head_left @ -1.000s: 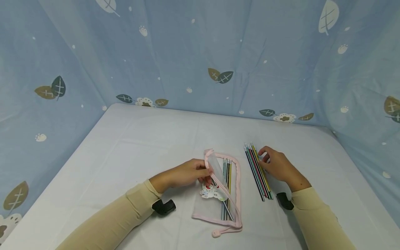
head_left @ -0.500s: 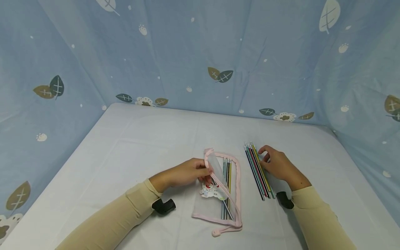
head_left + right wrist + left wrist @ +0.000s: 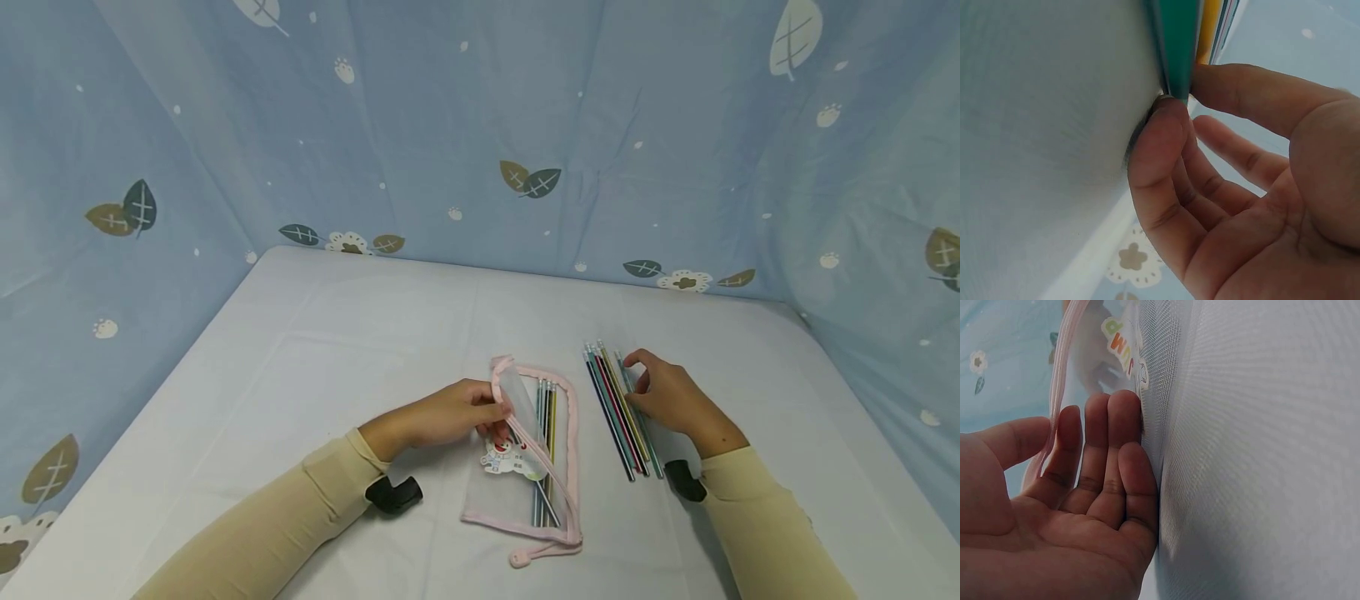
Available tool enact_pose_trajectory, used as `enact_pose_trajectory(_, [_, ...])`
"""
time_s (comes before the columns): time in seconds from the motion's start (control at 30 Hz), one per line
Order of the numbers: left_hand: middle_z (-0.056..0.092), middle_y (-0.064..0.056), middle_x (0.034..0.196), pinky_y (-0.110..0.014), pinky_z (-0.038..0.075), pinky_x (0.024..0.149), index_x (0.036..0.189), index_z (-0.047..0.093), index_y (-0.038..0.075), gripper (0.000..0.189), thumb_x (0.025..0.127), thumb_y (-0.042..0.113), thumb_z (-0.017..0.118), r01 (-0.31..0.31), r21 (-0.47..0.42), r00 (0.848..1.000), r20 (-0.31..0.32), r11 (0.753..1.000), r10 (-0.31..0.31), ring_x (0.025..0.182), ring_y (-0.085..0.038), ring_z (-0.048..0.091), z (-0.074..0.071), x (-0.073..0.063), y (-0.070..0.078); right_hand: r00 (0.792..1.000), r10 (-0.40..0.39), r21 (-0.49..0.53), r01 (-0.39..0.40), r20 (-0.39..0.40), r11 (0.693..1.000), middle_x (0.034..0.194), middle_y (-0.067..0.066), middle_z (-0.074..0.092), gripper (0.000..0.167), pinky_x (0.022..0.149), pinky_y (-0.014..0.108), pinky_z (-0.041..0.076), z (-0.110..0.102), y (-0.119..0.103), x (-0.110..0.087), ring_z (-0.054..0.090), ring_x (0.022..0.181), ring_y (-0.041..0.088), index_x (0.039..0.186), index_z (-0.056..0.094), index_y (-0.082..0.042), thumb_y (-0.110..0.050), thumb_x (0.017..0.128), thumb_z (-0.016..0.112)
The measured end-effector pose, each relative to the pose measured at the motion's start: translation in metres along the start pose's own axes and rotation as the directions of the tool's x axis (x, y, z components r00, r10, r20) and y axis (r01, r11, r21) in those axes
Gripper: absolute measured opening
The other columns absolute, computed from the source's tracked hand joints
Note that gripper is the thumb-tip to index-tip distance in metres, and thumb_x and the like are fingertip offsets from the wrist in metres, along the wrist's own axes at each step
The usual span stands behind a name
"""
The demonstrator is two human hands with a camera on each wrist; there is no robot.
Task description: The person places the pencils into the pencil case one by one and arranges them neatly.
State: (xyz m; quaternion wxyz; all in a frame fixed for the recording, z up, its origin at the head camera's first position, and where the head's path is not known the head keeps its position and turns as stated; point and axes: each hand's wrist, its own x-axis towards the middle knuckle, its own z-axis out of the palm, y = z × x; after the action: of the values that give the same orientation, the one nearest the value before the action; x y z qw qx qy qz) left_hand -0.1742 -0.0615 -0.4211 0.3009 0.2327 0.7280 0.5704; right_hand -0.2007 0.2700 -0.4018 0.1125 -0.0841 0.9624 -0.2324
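In the head view my left hand pinches the pink zip edge of a see-through mesh pencil case and lifts that flap. The left wrist view has the edge between thumb and index finger, the other fingers lying against the mesh. Several pencils lie inside the case. To its right is a loose bundle of pencils, black, teal, red and yellow. My right hand pinches a green pencil at the bundle's right side, thumb against fingertips. That pencil stands slightly apart from the others at its top end.
A pink zip pull trails off the case's near corner. Everything lies on a white-covered table. Blue leaf-print cloth hangs behind and at both sides. A black strap piece sits under the left wrist.
The green pencil has shifted right, away from the yellow one, along with a slight move of my right hand. My left hand and the pencil case stay as they were.
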Motion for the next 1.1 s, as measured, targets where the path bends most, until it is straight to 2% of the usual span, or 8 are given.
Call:
enact_pose_trajectory(0.27, [0.071,-0.009,0.092,-0.028,0.054,0.080,0.102,0.064,-0.001,0.026,0.105,0.021,0.052,0.002,-0.003,1.000,-0.002,1.000,-0.002,0.083,-0.013,0.065,-0.001,0.000,0.000,1.000,0.021,-0.002,-0.021,0.020,1.000,0.090,0.018,0.069,0.063,0.059,0.033,0.053,0.002,0.001,0.003,0.062,0.070,0.020,0.144,0.040,0.006,-0.006,0.089,0.067])
enact_pose_trajectory(0.47, [0.071,-0.009,0.092,-0.028,0.054,0.080,0.102,0.065,-0.001,0.026,0.105,0.022,0.052,0.003,0.008,1.000,-0.002,1.000,-0.003,0.083,-0.013,0.065,-0.001,0.000,0.001,1.000,0.012,0.000,-0.012,-0.005,1.000,0.086,0.016,0.068,0.070,0.059,0.033,0.051,-0.001,-0.002,0.001,0.060,0.069,0.020,0.146,0.035,0.008,-0.005,0.085,0.067])
enact_pose_trajectory(0.8, [0.071,-0.010,0.093,-0.029,0.054,0.081,0.102,0.064,-0.002,0.028,0.105,0.022,0.051,-0.001,0.021,1.000,-0.003,1.000,0.001,0.083,-0.013,0.065,-0.003,0.001,0.002,0.993,-0.042,-0.006,0.042,-0.109,0.999,0.080,0.012,0.060,0.083,0.053,0.031,0.044,-0.008,-0.009,-0.002,0.051,0.063,0.019,0.152,0.024,0.009,-0.003,0.083,0.068])
enact_pose_trajectory(1.1, [0.071,-0.012,0.093,-0.028,0.054,0.079,0.102,0.065,-0.002,0.027,0.105,0.021,0.051,-0.004,0.004,1.000,0.011,1.000,0.004,0.083,-0.013,0.065,-0.001,-0.001,0.002,0.966,-0.113,0.023,0.122,-0.232,0.992,0.087,0.013,0.058,0.079,0.049,0.029,0.042,-0.013,-0.016,-0.009,0.049,0.062,0.018,0.153,0.024,0.007,-0.001,0.084,0.062])
